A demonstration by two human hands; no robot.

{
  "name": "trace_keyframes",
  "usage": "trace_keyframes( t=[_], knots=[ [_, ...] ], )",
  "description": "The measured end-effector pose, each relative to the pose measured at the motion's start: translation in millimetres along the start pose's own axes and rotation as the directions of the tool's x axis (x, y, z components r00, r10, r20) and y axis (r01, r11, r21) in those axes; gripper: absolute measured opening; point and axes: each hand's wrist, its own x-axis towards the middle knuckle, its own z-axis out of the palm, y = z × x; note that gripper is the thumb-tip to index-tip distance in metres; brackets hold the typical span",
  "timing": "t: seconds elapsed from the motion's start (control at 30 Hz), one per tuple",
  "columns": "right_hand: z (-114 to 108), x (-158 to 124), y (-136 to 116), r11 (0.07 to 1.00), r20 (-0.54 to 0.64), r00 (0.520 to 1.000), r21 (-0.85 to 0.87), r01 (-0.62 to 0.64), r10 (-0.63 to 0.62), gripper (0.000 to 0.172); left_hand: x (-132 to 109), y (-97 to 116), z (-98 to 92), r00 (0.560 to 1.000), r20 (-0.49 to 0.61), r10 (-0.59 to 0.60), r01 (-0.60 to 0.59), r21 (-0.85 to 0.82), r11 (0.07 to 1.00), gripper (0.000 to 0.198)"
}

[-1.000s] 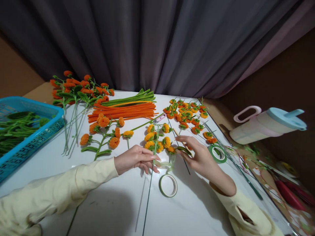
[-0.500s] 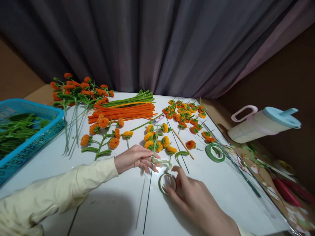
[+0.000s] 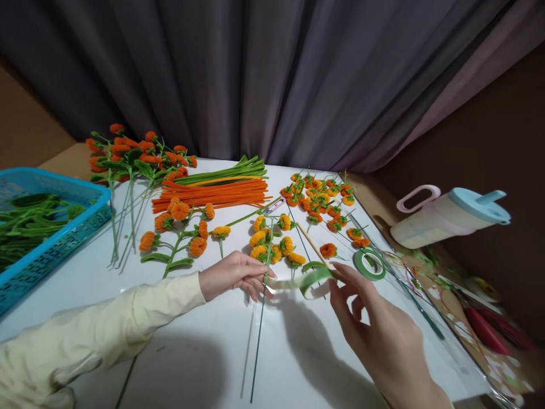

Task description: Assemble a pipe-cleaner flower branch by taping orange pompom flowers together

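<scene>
My left hand [image 3: 238, 275] pinches the green wire stem [image 3: 260, 335] of a yellow pipe-cleaner flower spray [image 3: 271, 241] just below its blooms. My right hand [image 3: 374, 324] holds a roll of green floral tape [image 3: 314, 284] between thumb and fingers, raised off the table. From the roll a pale strip of tape [image 3: 284, 283] runs across to the stem at my left fingertips. Left of the spray lies an orange flower spray [image 3: 181, 241] with green leaves, and a single yellow flower [image 3: 221, 233] is between them.
A blue basket [image 3: 80, 233] of green leaves stands at left. Orange flowers [image 3: 140, 153], bundled orange pipe cleaners [image 3: 213, 194] and loose flower heads [image 3: 319, 196] lie at the back. Right are another tape roll [image 3: 369, 264], a tumbler [image 3: 447, 218] and red-handled pliers [image 3: 485, 329].
My right hand has picked the tape roll up off the table and moved it right and away, stretching the slack strip straight. My left hand stays on the stem.
</scene>
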Motion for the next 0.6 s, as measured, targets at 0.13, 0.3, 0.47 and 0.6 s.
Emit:
trace_keyframes(
  t=[0.13, 0.3, 0.47, 0.6],
  knots=[
    [-10.6, 17.8, -38.0, 0.908, -0.002, 0.908, -0.034, 0.418, -0.418, 0.028, -1.8, 1.8, 2.5, 1.0, -0.025, 0.012, -0.012, 0.034, 0.999, 0.026],
    [32.4, 26.6, -94.1, 0.595, 0.144, 0.582, 0.079, 0.8, -0.8, 0.018, -2.2, 2.3, 4.8, 1.0, -0.025, 0.014, -0.013, 0.025, 1.0, 0.027],
    [58.1, 24.9, -102.7, 0.599, 0.209, 0.561, 0.263, 0.756, -0.801, 0.018, 0.6, 0.3, 3.1, 0.998, -0.031, 0.047, -0.046, 0.034, 0.998, 0.026],
    [37.2, 18.1, -67.6, 0.757, 0.074, 0.818, 0.434, 0.488, -0.57, 0.021, 1.2, -1.3, 1.5, 0.997, -0.021, 0.077, -0.077, -0.016, 0.997, 0.024]
  ],
)
